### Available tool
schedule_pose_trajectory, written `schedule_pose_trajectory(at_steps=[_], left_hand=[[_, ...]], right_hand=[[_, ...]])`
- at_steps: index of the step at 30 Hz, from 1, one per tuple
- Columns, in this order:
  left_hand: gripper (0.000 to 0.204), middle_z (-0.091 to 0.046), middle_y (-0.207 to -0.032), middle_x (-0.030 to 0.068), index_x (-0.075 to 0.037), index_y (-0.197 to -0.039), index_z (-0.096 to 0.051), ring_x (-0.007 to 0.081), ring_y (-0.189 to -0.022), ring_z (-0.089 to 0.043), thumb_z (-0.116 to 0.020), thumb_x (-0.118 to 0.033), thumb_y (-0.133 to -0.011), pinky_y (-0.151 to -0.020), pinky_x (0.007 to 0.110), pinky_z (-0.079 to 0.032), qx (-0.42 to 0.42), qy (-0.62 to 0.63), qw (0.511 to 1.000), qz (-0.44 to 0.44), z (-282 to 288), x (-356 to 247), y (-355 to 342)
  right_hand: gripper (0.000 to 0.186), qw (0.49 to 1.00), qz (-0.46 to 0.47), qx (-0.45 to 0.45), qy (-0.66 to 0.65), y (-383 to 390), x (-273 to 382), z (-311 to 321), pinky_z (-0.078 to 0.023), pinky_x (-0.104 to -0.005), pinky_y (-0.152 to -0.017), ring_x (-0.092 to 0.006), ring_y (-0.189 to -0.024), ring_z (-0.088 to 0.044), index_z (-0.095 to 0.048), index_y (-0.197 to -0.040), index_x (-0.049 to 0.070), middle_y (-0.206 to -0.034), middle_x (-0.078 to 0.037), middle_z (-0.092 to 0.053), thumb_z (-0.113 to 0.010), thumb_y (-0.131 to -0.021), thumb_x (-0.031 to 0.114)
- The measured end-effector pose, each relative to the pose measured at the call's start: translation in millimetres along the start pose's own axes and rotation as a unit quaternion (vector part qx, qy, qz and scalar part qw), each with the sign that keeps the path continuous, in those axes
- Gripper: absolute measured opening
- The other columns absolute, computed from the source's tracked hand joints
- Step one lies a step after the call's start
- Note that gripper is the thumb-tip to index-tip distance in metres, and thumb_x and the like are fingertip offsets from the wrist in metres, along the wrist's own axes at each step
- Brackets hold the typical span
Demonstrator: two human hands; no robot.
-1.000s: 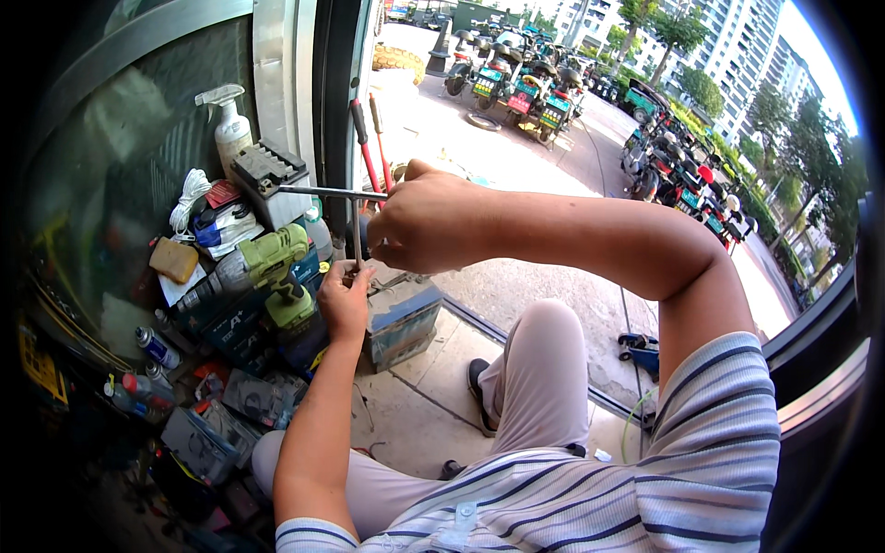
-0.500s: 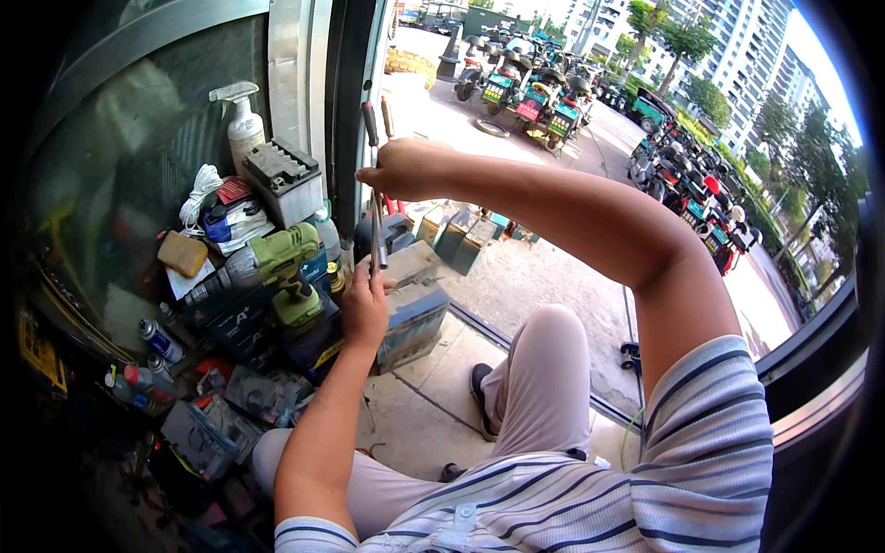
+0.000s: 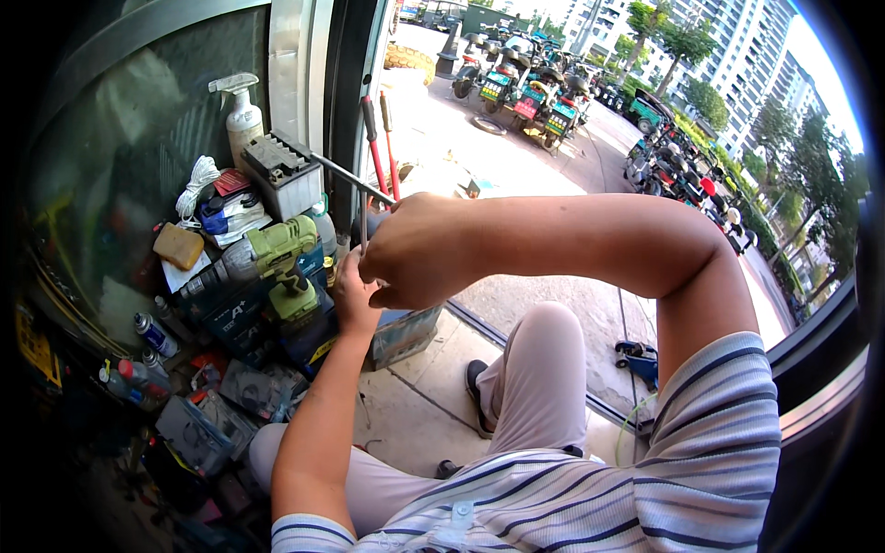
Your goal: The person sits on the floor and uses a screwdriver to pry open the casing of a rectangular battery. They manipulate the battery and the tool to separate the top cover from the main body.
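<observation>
My right hand (image 3: 419, 253) is closed around a long metal bar (image 3: 346, 175), which slants up to the left past the battery. Just below and to the left of it, my left hand (image 3: 352, 293) pinches a thin upright metal rod (image 3: 363, 221). The two hands overlap in view, so where bar and rod meet is hidden, as are some left fingers. Behind them stand two red long handles with dark grips (image 3: 372, 138). A grey case (image 3: 406, 336) sits on the floor under my hands.
At left, a green cordless impact wrench (image 3: 277, 253), a battery (image 3: 277, 170), a spray bottle (image 3: 243, 115) and a yellow sponge (image 3: 179, 246) crowd the glass. Spray cans (image 3: 155, 335) stand lower. A blue floor jack (image 3: 638, 361) is outside the door track, with parked scooters (image 3: 535, 92) beyond.
My right hand has come down and closer to my left hand. The long bar now slants to the upper left, where the held tool stood nearly upright before. The red handles have come into fuller view.
</observation>
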State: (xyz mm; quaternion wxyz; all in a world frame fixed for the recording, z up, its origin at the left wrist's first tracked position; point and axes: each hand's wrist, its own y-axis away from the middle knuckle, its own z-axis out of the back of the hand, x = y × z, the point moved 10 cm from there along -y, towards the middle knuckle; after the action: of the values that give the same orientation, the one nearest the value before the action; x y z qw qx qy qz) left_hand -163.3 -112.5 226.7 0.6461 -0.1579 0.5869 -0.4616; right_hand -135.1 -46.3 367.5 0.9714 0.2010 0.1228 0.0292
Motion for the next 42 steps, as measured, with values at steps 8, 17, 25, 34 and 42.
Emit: schedule_pose_trajectory(at_steps=[8, 17, 25, 34, 42], left_hand=[[0.014, -0.06, -0.084, 0.0119, -0.003, -0.103, -0.057, 0.018, -0.056, -0.064, -0.051, -0.011, -0.094, -0.058, 0.034, -0.049, 0.041, 0.133, 0.975, 0.174, -15.9, 21.5, 7.9], [0.017, -0.061, -0.087, 0.0149, 0.001, -0.101, -0.057, 0.0269, -0.07, -0.065, -0.054, -0.012, -0.091, -0.066, 0.039, -0.048, 0.096, 0.149, 0.969, 0.172, -28.8, 15.9, 14.6], [0.013, -0.064, -0.084, 0.0122, -0.003, -0.1, -0.059, 0.025, -0.068, -0.066, -0.056, -0.01, -0.09, -0.06, 0.036, -0.05, 0.099, 0.156, 0.957, 0.224, -24.9, 14.4, 12.8], [0.015, -0.064, -0.092, 0.0098, -0.002, -0.103, -0.056, 0.0183, -0.059, -0.066, -0.048, -0.012, -0.095, -0.059, 0.033, -0.05, 0.061, 0.094, 0.989, 0.099, -16.9, 7.8, 7.8], [0.017, -0.067, -0.092, 0.0117, 0.001, -0.097, -0.059, 0.0228, -0.064, -0.068, -0.043, -0.003, -0.094, -0.058, 0.031, -0.054, 0.054, 0.175, 0.975, 0.123, -26.1, 62.8, 23.0]], right_hand=[[0.038, 0.965, -0.236, -0.073, -0.091, -14.2, -117.3, 13.3, -0.051, -0.0411, -0.069, -0.0293, -0.076, -0.065, -0.07, -0.085, 0.001, -0.08, -0.015, -0.067, -0.047, -0.087, 0.031], [0.029, 0.97, 0.053, -0.205, -0.117, -29.0, -13.4, 35.8, -0.046, -0.0476, -0.077, -0.0364, -0.077, -0.061, -0.062, -0.085, 0.001, -0.079, -0.018, -0.063, -0.049, -0.091, 0.025], [0.047, 0.998, -0.036, 0.007, -0.056, 7.5, -14.3, 17.5, -0.047, -0.0446, -0.07, -0.0353, -0.07, -0.06, -0.067, -0.074, 0.0, -0.067, -0.018, -0.062, -0.044, -0.093, 0.036], [0.033, 0.974, -0.187, -0.109, -0.062, -21.6, -95.0, 32.6, -0.05, -0.0441, -0.071, -0.0333, -0.078, -0.064, -0.068, -0.087, 0.0, -0.08, -0.017, -0.066, -0.048, -0.084, 0.027], [0.028, 0.987, 0.056, -0.134, -0.065, -8.4, 26.9, 60.7, -0.048, -0.045, -0.069, -0.0344, -0.073, -0.063, -0.065, -0.087, 0.003, -0.075, -0.018, -0.063, -0.052, -0.086, 0.027]])
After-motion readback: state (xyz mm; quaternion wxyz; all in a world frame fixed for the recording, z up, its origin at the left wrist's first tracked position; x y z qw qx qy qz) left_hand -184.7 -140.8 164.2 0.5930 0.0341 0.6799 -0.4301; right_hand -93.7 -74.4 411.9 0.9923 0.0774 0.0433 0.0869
